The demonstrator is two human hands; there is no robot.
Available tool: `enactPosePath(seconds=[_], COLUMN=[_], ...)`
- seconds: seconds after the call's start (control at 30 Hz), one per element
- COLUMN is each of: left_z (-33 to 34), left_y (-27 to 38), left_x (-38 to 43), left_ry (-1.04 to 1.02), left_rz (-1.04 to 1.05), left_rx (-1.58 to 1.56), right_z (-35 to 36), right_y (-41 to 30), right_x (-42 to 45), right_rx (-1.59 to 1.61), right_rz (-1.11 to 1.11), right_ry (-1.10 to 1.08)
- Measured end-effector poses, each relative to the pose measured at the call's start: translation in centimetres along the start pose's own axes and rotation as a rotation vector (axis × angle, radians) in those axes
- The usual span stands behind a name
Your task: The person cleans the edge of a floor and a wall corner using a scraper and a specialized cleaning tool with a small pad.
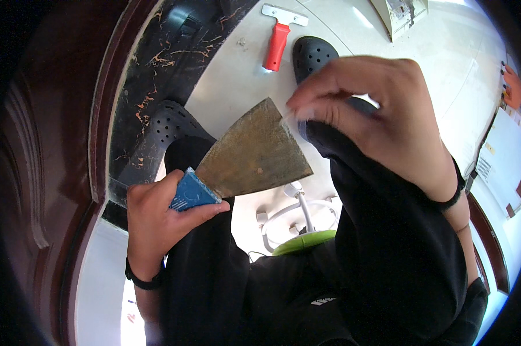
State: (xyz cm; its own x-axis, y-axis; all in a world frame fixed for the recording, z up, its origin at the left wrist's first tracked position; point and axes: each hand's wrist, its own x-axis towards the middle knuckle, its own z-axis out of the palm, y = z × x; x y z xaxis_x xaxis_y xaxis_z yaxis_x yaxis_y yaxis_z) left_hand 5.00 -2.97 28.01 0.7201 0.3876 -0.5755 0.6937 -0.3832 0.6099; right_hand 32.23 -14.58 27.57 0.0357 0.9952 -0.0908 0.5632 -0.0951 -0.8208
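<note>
My left hand (159,216) grips the blue handle (194,192) of a putty knife. Its wide, stained metal blade (256,151) points up and to the right, over the gap between my legs. At the blade's front edge, the thumb and fingertips of my right hand (373,104) are pinched together on a small pale scrap (303,114). Motion blur hides the scrap's exact shape, and I cannot tell whether it still clings to the blade. A scraper with a red handle (278,47) and a wide metal head lies on the floor beyond the knife.
Black marble edging (174,56) and a dark wooden door (48,151) bound the left side. Black clogs (314,56) are on my feet. Beneath me stands a green seat (306,242) on a white base (306,212). A pale panel (405,17) rests at the top right.
</note>
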Motion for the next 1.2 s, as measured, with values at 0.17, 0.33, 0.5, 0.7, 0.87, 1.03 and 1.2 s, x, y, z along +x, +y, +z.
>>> enactPosePath(seconds=[0.17,0.33,0.5,0.7,0.87,1.03,1.2], left_z=[0.1,0.4,0.7,0.7,0.5,0.2,2.4], left_y=[0.0,-0.2,-0.3,-0.5,-0.4,-1.1,-5.3], left_x=[-0.1,0.0,0.0,0.1,0.1,1.7,4.1], left_ry=[0.022,0.123,0.136,0.157,0.213,0.054,0.161], left_rz=[-0.005,0.142,0.140,0.132,0.150,-0.169,-0.138], left_rx=[-0.023,0.054,0.036,0.097,0.069,0.111,-0.114], right_z=[-0.1,0.0,0.3,-0.4,0.1,1.1,3.4], right_y=[0.0,0.4,0.2,-0.2,2.5,6.7,13.7], right_x=[-0.3,-0.3,-0.1,-0.2,-0.6,-0.2,0.2], right_rx=[0.046,-0.041,-0.053,-0.103,-0.230,-0.320,-0.184], right_rz=[0.057,0.053,-0.081,-0.093,0.080,0.102,0.358], right_ry=[0.033,0.035,-0.009,0.013,0.041,0.109,-0.049])
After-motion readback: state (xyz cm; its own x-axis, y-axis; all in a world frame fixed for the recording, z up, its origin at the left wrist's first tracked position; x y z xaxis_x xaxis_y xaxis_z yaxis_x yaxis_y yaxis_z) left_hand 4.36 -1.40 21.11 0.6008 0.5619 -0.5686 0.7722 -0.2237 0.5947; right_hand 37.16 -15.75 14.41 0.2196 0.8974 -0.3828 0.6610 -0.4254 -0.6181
